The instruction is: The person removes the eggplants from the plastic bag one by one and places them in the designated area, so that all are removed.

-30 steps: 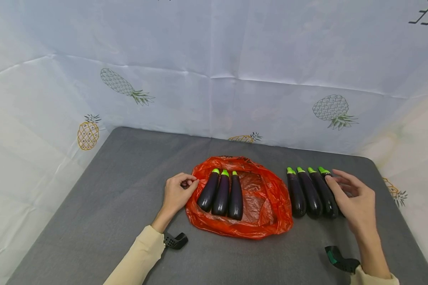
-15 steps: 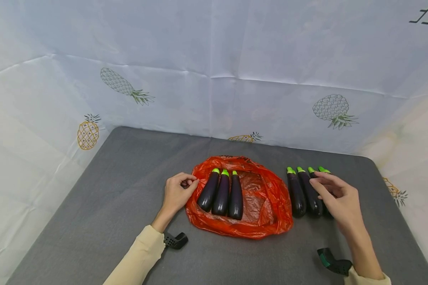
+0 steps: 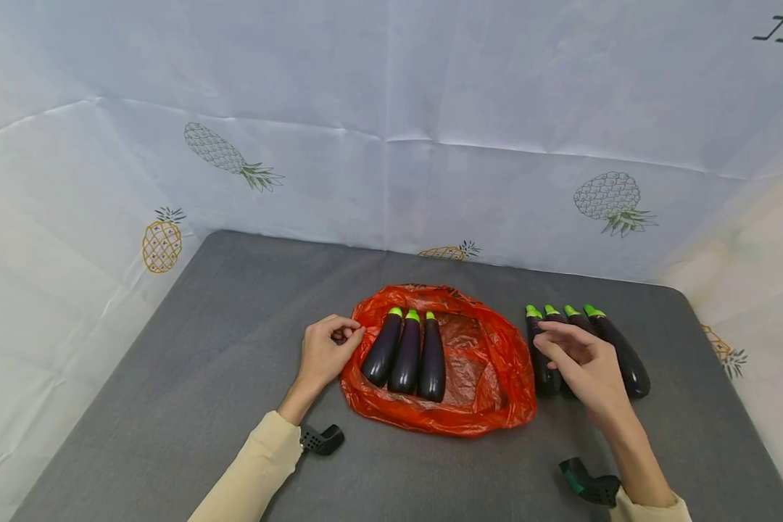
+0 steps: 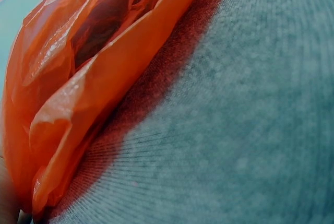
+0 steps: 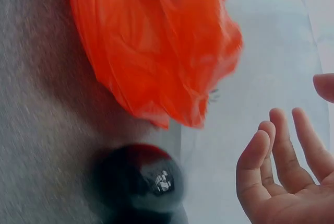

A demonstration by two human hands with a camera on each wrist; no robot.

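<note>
A red plastic bag point(image 3: 518, 377) lies spread on the table with three eggplants point(image 3: 406, 355) side by side inside. At its left rim, my left hand point(image 3: 325, 355) pinches the plastic between thumb and fingers; the left wrist view has the bag point(image 4: 120, 67) running down to that hand. Several more eggplants point(image 3: 623, 355) with green tips lie in a row right of the bag. Above the row hovers my right hand point(image 3: 587, 370), fingers loosely bent and holding nothing, partly hiding the eggplants beneath. In the right wrist view the hand point(image 5: 287, 177) is apart from a dark eggplant end point(image 5: 141, 182).
The grey table point(image 3: 202, 377) has its back edge against a pale cloth point(image 3: 483, 94) printed with pineapples. Black wrist devices are on the left wrist point(image 3: 322, 439) and right wrist point(image 3: 590, 484).
My right hand has moved left across the row, uncovering the rightmost eggplant and covering parts of the ones nearer the bag. My left hand stays at the bag's rim.
</note>
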